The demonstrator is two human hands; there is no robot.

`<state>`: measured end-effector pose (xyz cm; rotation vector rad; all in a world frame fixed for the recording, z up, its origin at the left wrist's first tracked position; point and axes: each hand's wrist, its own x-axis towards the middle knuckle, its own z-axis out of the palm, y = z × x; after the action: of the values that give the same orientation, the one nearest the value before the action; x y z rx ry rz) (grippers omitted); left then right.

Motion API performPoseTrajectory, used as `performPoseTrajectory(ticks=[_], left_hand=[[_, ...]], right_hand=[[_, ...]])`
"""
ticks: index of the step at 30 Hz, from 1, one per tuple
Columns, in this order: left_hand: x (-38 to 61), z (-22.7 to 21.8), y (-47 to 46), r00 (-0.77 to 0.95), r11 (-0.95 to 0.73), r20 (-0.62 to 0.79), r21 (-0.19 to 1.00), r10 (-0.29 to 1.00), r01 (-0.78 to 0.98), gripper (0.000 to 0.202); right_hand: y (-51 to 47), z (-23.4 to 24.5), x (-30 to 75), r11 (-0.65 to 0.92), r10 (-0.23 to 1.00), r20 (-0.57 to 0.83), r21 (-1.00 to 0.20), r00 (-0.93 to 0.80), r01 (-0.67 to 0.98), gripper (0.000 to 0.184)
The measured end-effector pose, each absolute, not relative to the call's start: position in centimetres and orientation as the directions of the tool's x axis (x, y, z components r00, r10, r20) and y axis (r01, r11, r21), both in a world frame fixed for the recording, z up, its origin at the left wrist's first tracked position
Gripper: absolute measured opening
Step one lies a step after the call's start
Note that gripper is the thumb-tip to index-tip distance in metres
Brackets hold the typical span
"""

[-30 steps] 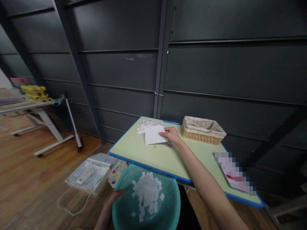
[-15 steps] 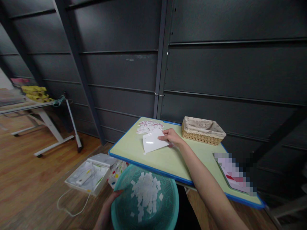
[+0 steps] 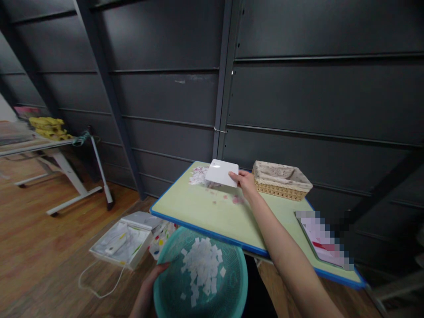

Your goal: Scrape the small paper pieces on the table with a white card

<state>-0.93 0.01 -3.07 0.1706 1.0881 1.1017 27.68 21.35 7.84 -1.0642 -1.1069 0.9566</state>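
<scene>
My right hand (image 3: 244, 181) grips a thin white rectangular plastic card (image 3: 221, 172) by its right edge, thumb on top. It is held over the light-green tabletop (image 3: 185, 204), just right of a heap of small white and pinkish paper pieces (image 3: 198, 175), part of which it hides. A few pinkish scraps (image 3: 236, 200) lie scattered in front of the card. My left hand (image 3: 155, 277) holds the left rim of a teal plastic basket (image 3: 233, 287) below the table's front edge. Many small white paper squares (image 3: 202, 265) lie in the basket.
A fabric-lined wicker basket (image 3: 281, 191) stands at the table's back right. A tablet-like flat object (image 3: 318, 238), partly pixelated, lies at the right edge. On the floor at left is an open white box (image 3: 121, 243) with a cord. A dark panelled wall (image 3: 165, 97) rises behind.
My right hand has moved the white card back and slightly right, lifting it off the front of the heap. Loose scraps now show on the tabletop. The left hand and teal basket stay put.
</scene>
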Motion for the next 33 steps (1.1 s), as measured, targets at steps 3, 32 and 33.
performPoseTrajectory(ticks=[3, 32, 33], left_hand=[[-1.0, -3.1, 0.0, 0.043, 0.490, -0.605, 0.599, 0.795, -0.633, 0.021], [-0.1, -2.2, -0.6, 0.130, 0.597, -0.692, 0.494, 0.710, -0.632, 0.066], [-0.1, -2.2, -0.5, 0.132, 0.597, -0.692, 0.492, 0.710, -0.634, 0.065]], right_hand=[[22.3, 7.2, 28.4, 0.268, 0.902, 0.291, -0.957, 0.319, 0.114, 0.041], [21.3, 5.5, 24.9, 0.392, 0.864, 0.501, -0.616, -0.044, 0.684, 0.032], [21.3, 5.5, 24.9, 0.391, 0.865, 0.500, -0.628, -0.035, 0.673, 0.032]])
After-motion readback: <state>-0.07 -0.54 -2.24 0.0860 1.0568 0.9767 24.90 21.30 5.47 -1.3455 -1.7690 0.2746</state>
